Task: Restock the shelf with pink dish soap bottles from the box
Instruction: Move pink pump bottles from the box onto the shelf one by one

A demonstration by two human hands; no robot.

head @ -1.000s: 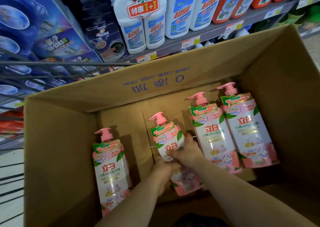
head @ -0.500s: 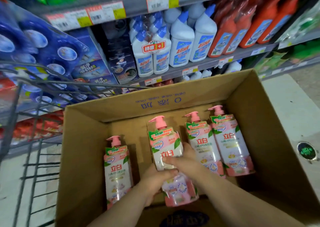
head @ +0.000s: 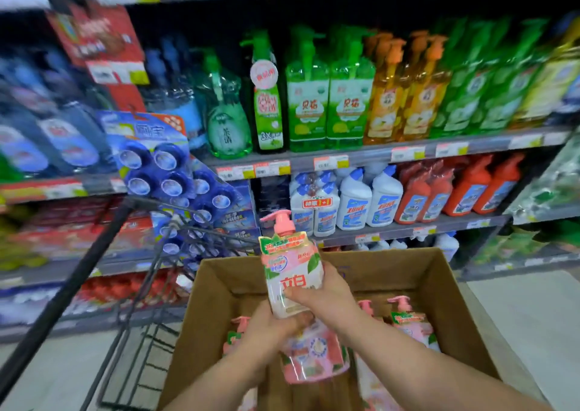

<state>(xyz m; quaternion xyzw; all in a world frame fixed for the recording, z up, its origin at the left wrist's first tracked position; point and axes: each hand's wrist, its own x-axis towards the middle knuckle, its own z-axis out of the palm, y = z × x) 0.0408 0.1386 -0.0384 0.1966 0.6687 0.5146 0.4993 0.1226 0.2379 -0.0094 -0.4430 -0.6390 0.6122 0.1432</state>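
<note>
I hold a pink dish soap bottle with a pump top upright above the open cardboard box. My left hand grips its lower left side and my right hand wraps its middle from the right. A pink refill pouch hangs attached under the bottle. Three more pink bottles stay in the box: one at the left, partly behind my left arm, and two at the right, partly behind my right arm.
Shelves ahead carry green and orange dish soap bottles above, white and orange cleaner bottles below. A black wire cart stands left of the box, with blue toilet-block packs hanging over it. Pale floor lies to the right.
Both hands have lifted the bottle up out of the box. My view has tilted upward, so more of the shelves shows and the box sits lower in the frame.
</note>
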